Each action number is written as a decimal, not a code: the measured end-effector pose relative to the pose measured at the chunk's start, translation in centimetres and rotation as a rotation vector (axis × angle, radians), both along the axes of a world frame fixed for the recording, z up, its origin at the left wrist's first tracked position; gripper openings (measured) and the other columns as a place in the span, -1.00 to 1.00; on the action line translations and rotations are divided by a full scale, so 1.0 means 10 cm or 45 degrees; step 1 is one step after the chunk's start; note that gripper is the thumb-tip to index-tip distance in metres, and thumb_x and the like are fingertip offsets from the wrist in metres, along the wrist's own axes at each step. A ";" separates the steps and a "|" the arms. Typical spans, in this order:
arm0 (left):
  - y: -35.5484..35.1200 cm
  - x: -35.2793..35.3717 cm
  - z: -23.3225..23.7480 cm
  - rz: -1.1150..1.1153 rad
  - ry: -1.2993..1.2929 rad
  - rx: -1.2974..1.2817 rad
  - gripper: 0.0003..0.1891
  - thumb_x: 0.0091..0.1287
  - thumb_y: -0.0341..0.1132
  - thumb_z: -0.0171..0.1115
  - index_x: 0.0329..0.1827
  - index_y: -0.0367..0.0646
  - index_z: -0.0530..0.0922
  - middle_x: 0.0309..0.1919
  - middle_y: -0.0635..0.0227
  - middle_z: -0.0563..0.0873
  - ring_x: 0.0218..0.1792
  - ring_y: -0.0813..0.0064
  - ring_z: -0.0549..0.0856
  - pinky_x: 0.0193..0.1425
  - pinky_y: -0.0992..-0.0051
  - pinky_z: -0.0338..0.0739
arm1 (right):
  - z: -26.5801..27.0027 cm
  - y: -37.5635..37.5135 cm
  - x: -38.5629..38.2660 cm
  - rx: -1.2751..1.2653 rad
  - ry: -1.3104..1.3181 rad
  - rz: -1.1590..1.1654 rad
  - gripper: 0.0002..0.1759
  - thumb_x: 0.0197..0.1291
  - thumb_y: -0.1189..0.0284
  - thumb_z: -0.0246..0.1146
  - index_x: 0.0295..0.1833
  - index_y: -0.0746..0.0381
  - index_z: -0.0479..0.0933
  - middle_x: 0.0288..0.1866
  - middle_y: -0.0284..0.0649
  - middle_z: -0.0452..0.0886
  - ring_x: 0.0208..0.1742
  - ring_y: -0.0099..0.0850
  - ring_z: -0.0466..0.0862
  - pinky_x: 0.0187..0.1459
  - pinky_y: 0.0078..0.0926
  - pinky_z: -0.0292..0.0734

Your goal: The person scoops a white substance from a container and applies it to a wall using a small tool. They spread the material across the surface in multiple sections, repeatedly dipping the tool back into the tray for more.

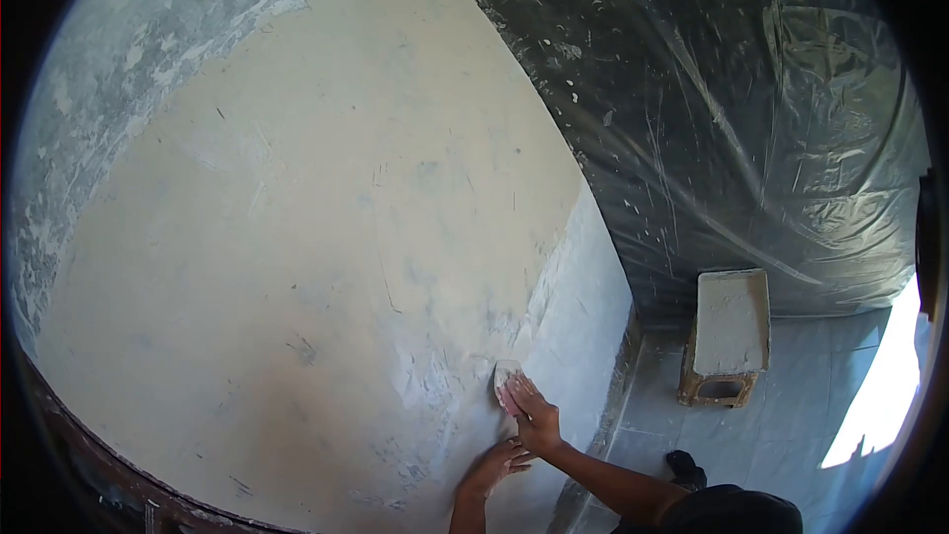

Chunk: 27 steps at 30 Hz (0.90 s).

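My right hand (532, 413) presses a small pale sanding pad (505, 374) flat against the plastered wall (316, 237), low down near its bottom right. My left hand (491, 469) rests flat on the wall just below it, fingers spread, holding nothing. The wall is cream-beige in the middle, with whiter, rougher plaster along its lower right strip and grey patches at the upper left.
Dark plastic sheeting (732, 109) covers the adjoining wall on the right. A plaster-smeared hollow block (730, 336) stands on the covered floor (830, 405) by that wall. Bright sunlight (885, 405) falls on the floor at far right. My dark shoe (685, 466) shows near the wall's foot.
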<state>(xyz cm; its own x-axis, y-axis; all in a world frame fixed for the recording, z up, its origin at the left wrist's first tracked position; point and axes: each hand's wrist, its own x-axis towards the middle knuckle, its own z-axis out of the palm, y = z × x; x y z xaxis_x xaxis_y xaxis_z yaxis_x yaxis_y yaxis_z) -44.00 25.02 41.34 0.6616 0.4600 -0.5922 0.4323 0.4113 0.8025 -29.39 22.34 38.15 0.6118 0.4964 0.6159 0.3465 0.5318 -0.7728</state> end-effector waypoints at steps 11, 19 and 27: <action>-0.02 0.09 0.11 0.005 -0.001 -0.002 -0.38 0.50 -0.03 -0.09 0.49 -0.24 0.17 0.43 0.26 0.41 0.37 0.27 0.47 0.40 0.30 0.31 | 0.35 0.76 0.93 0.032 0.035 -0.249 -0.41 0.10 0.78 0.17 0.31 0.32 0.45 0.31 0.05 0.50 0.43 -0.10 0.40 0.43 -0.22 0.26; 0.07 0.11 0.05 -0.025 -0.033 -0.019 -0.35 0.50 0.04 -0.11 0.51 -0.18 0.15 0.48 0.23 0.32 0.42 0.20 0.40 0.40 0.27 0.29 | 0.89 0.27 1.58 0.182 0.128 -0.060 -0.45 0.18 0.91 -0.02 0.25 0.35 0.51 0.29 -0.06 0.56 0.37 -0.27 0.48 0.32 -0.46 0.39; 0.11 0.28 0.11 0.065 -0.074 -0.026 -0.37 0.53 0.01 -0.17 0.54 -0.17 0.10 0.49 0.24 0.30 0.42 0.23 0.40 0.40 0.29 0.28 | 0.84 0.95 1.57 0.152 -0.179 -0.168 -0.38 0.01 0.82 0.14 0.26 0.28 0.51 0.32 0.04 0.49 0.46 0.01 0.34 0.49 -0.06 0.13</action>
<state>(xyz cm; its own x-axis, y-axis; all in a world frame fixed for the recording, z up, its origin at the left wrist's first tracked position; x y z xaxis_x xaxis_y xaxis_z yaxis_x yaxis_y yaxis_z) -41.15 26.13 42.49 0.6712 0.4822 -0.5630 0.3631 0.4482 0.8168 -13.73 31.83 46.50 0.5708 0.3359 0.7492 0.5191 0.5594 -0.6463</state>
